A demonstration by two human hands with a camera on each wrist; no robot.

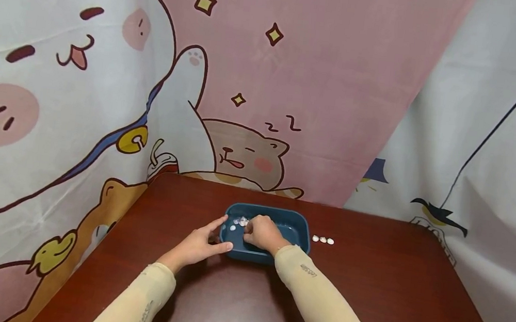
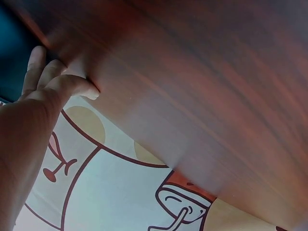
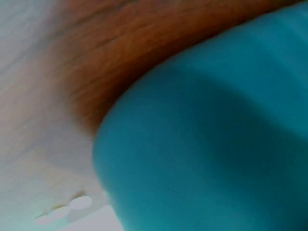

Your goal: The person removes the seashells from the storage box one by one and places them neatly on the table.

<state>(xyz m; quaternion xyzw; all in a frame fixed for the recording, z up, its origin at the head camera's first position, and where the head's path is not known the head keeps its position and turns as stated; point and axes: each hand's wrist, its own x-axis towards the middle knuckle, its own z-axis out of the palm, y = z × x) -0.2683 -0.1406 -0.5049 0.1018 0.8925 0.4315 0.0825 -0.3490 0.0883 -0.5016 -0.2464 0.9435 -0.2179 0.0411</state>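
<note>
A dark blue rectangular plastic basin (image 1: 295, 235) stands on the table. Several small, pale, shell-like rounded pieces (image 1: 236, 221) lie in its left part. My left hand (image 1: 198, 243) is spread at the basin's left end, thumb at the near rim and a finger along the outer side; the left wrist view shows other fingers bent down to the tabletop. My right hand (image 1: 264, 232) reaches into the basin with curled fingers pointing down, right beside the pale pieces. Its fingertips are partly hidden, and I cannot tell whether they pinch a piece. Only the basin (image 3: 192, 134) fills most of the right wrist view.
Three similar pale pieces (image 1: 323, 239) sit in a short row on the reddish-brown wooden table (image 1: 368, 280), just right of the basin. A cartoon-printed cloth (image 1: 329, 95) hangs behind the table and along both sides.
</note>
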